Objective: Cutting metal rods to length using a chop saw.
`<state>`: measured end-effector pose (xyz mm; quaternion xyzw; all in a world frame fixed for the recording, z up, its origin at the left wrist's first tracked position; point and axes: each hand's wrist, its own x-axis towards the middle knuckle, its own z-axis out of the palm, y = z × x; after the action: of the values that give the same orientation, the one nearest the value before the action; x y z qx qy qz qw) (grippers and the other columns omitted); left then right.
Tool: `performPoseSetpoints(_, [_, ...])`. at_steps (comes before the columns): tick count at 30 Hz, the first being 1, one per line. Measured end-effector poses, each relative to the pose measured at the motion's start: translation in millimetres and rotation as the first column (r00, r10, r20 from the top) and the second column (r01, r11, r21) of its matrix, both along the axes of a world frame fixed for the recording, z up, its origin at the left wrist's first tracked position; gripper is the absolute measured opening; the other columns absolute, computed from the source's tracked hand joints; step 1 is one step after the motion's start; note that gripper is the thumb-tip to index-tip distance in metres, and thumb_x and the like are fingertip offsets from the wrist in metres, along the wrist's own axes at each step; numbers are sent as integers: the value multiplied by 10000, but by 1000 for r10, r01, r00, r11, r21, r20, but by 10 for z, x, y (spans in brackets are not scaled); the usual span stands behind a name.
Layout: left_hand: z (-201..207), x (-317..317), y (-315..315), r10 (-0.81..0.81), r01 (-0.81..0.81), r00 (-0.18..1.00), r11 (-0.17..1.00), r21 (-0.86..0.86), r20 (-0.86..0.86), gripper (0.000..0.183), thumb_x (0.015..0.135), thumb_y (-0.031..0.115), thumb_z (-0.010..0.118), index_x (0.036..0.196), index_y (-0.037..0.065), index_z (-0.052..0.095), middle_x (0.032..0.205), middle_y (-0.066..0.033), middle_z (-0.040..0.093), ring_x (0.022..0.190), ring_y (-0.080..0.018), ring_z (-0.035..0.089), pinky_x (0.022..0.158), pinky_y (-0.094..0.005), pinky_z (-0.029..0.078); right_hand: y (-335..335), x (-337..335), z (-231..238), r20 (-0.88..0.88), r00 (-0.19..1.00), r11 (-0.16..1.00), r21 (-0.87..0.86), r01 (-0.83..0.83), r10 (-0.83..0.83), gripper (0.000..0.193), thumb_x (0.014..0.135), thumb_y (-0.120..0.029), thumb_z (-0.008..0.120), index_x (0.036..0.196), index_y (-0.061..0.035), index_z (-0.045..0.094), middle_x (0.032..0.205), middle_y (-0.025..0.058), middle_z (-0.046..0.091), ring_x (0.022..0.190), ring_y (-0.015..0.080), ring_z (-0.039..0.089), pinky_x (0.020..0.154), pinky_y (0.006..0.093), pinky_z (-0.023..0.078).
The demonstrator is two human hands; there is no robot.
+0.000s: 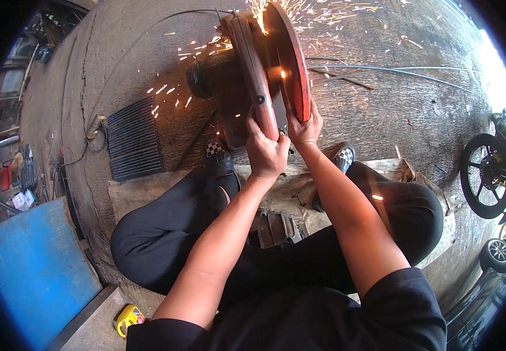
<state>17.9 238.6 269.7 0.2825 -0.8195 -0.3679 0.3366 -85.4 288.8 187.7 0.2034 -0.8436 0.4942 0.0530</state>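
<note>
A cut-off saw (225, 93) stands on the ground before me, throwing orange sparks around its wheel. My left hand (267, 152) is closed round the lower end of its long reddish-brown handle (255, 76). Close by on the right, my right hand (305, 126) grips the lower end of the red-edged wheel guard (301, 76), thumb on one side and fingers on the other. A bright glowing spot shows in the gap between handle and guard. Whether the right hand also pinches a thin piece there is hidden.
A dark ribbed grate (135, 138) lies left of the saw. Thin metal rods (405, 71) are on the ground at right, with a motorcycle wheel (486, 175) beyond. A blue panel (42, 272) and yellow tape measure (129, 319) are at lower left. A dark metal part (275, 228) sits between my legs.
</note>
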Motion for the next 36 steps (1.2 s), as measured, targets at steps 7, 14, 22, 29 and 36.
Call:
performPoseSetpoints(7, [-54,-13,-10,-15,18,999,996,82,-43,722,710,34,579,1357,-71,277,1162,-300,545,1021,-427,594,894,-442,469,14,-17,-37,60,998,999,20,-26,25,491,747,-232,649,1198,-56,566,1099,181,628,917,377,628,799,421,510])
performPoseSetpoints(14, [-52,-1,-7,-23,23,1000,999,26,-2,744,718,44,575,1373,-69,239,1133,-301,564,1016,-440,594,885,-451,474,15,-25,-101,39,999,999,-31,-33,34,511,747,-251,659,1201,-40,560,1106,188,626,959,377,620,826,419,504])
performPoseSetpoints(22, [-33,-26,-22,-32,32,999,999,-1,-25,724,729,32,572,1366,-69,245,1125,-292,581,1021,-436,598,871,-448,482,13,-20,-70,38,999,999,-20,-26,27,475,765,-239,653,1186,-37,565,1091,184,627,947,385,614,825,431,495])
performPoseSetpoints(29, [-46,-16,-16,-15,15,1000,1000,-14,12,724,725,34,571,1365,-69,248,1100,-296,582,1002,-437,604,862,-448,483,26,-32,-73,-31,998,997,-62,-51,49,469,749,-214,654,1177,-39,569,1086,184,626,930,393,614,798,431,501])
performPoseSetpoints(36, [-48,-2,5,-12,12,1000,1000,-15,23,720,736,60,567,1368,-65,245,1120,-325,561,1011,-458,589,852,-468,481,31,-24,-95,17,998,997,-47,-60,61,470,759,-222,645,1188,-45,565,1118,190,608,954,396,603,824,437,491])
